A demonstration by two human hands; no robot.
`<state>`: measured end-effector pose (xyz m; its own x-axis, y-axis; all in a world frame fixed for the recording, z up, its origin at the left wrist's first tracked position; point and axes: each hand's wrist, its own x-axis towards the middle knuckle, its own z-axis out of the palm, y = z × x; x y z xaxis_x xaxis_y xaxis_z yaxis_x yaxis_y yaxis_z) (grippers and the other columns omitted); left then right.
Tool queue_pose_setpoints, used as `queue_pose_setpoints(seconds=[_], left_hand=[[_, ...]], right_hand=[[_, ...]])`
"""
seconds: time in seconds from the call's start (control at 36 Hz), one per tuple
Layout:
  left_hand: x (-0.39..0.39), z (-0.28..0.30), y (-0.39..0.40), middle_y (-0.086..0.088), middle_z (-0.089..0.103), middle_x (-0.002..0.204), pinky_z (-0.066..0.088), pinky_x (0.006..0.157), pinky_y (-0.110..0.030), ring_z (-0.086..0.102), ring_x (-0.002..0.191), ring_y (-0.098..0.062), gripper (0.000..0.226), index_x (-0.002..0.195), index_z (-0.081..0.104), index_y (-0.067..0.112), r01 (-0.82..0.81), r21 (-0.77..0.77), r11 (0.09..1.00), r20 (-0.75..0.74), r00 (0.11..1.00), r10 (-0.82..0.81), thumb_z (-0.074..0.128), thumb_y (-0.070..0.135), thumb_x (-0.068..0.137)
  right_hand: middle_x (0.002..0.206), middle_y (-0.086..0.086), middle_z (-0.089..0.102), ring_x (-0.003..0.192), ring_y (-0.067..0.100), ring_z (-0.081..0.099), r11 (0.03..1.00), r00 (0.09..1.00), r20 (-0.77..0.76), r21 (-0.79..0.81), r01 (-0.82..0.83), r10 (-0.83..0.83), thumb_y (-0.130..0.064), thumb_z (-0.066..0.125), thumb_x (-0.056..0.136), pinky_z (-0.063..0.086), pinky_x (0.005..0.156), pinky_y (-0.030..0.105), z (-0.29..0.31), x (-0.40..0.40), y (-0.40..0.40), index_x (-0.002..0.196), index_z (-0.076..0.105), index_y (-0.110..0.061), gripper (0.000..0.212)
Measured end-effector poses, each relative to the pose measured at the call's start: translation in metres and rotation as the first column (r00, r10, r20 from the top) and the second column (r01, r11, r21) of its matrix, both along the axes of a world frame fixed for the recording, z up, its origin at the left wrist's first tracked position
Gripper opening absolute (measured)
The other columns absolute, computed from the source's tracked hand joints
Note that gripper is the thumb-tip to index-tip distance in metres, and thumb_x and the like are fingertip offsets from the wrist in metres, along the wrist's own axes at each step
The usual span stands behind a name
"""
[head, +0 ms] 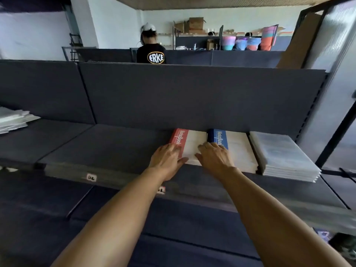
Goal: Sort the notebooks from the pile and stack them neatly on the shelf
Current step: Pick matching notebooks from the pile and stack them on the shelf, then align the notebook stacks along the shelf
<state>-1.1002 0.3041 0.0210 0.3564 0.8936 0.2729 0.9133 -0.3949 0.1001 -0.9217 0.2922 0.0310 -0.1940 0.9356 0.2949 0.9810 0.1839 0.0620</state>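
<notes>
The red-banded notebook [189,143] lies flat on the dark shelf [107,143], with its far edge against the back panel [173,97], and just beside it on the right lies the blue-banded notebook [237,149]; the two stand side by side and seem to touch along their long edges. Both bands carry the word "NoteBook". The left hand [167,158] rests on the near left corner of the red-banded notebook, its grip spread with the fingers nearly straight and flat on the cover. The right hand [214,158] lies over the seam between the two notebooks, its fingers also stretched and pressing down, holding nothing. To the right of the blue-banded notebook, just beside it, a stack of clear plastic sleeves [285,157] sits near the end of the shelf. Far to the left on the same shelf is a pile of white sheets [13,120], well apart from the notebooks. The front edge of the shelf bears small white labels [91,177]. A lower dark shelf [57,205] shows under the forearms. Behind the back panel stands a person in a black shirt [151,54], then more dark partitions, colourful containers [240,44] and cardboard boxes [195,23] against a pale wall.
</notes>
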Motion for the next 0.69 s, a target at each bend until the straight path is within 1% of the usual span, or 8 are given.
queue_pose_setpoints(seconds=[0.08,0.19,0.25,0.33,0.42,0.53,0.69], left_hand=[[-0.039,-0.002,-0.003,-0.005,0.048,0.139,0.036,0.104,-0.036,0.045,0.127,-0.024,0.052,0.139,0.046,0.016,-0.057,0.021,0.998,-0.015,0.998,0.058,0.040,0.049,0.098],[-0.093,-0.002,-0.009,-0.005,0.042,0.146,0.029,0.108,-0.035,0.037,0.133,-0.023,0.058,0.144,0.041,0.015,-0.148,0.012,0.989,-0.005,0.989,0.148,0.035,0.052,0.099],[-0.118,-0.002,-0.011,-0.004,0.041,0.146,0.029,0.108,-0.035,0.037,0.133,-0.023,0.058,0.144,0.040,0.015,-0.176,0.013,0.984,-0.010,0.984,0.176,0.034,0.052,0.099],[-0.157,-0.001,-0.016,-0.004,0.039,0.148,0.028,0.110,-0.035,0.035,0.135,-0.022,0.060,0.146,0.037,0.015,-0.211,0.001,0.977,-0.013,0.977,0.211,0.033,0.053,0.099],[-0.200,-0.002,-0.022,-0.004,0.038,0.149,0.028,0.110,-0.036,0.034,0.136,-0.022,0.061,0.146,0.036,0.015,-0.255,0.001,0.967,-0.022,0.967,0.255,0.031,0.054,0.099],[-0.260,-0.003,-0.030,-0.003,0.041,0.146,0.029,0.108,-0.036,0.036,0.135,-0.022,0.059,0.144,0.038,0.016,-0.310,0.000,0.951,-0.042,0.950,0.310,0.033,0.053,0.099],[-0.345,-0.006,-0.042,-0.005,0.040,0.148,0.027,0.110,-0.038,0.035,0.136,-0.023,0.059,0.144,0.038,0.016,-0.384,0.008,0.923,-0.073,0.921,0.384,0.032,0.053,0.099]], right_hand=[[0.131,0.003,0.054,0.121,0.022,0.049,0.998,0.998,0.021,-0.004,-0.067,0.067,-0.044,0.035,0.100,0.041,0.095,0.036,0.002,-0.035,0.004,0.130,0.051,-0.019,0.042],[0.132,0.004,0.052,0.122,0.024,0.046,0.989,0.990,0.013,-0.056,-0.140,0.140,-0.041,0.035,0.100,0.039,0.096,0.037,0.007,-0.087,0.008,0.127,0.052,-0.018,0.039],[0.131,0.003,0.051,0.122,0.023,0.046,0.985,0.987,0.001,-0.067,-0.161,0.162,-0.042,0.034,0.100,0.039,0.095,0.038,0.008,-0.114,0.008,0.124,0.052,-0.018,0.038],[0.133,0.000,0.050,0.124,0.021,0.044,0.979,0.982,-0.015,-0.072,-0.190,0.189,-0.042,0.033,0.101,0.040,0.096,0.037,0.006,-0.155,0.009,0.128,0.050,-0.020,0.039],[0.135,0.000,0.049,0.125,0.021,0.044,0.969,0.973,-0.004,-0.086,-0.231,0.232,-0.041,0.032,0.101,0.038,0.098,0.036,0.003,-0.197,0.011,0.131,0.049,-0.019,0.041],[0.135,0.002,0.049,0.124,0.023,0.044,0.953,0.959,0.010,-0.119,-0.280,0.283,-0.042,0.032,0.101,0.036,0.099,0.036,-0.001,-0.255,0.014,0.129,0.048,-0.017,0.041],[0.131,0.001,0.051,0.121,0.022,0.045,0.937,0.943,0.044,-0.134,-0.322,0.330,-0.043,0.029,0.102,0.037,0.096,0.034,-0.003,-0.331,0.018,0.127,0.048,-0.017,0.041]])
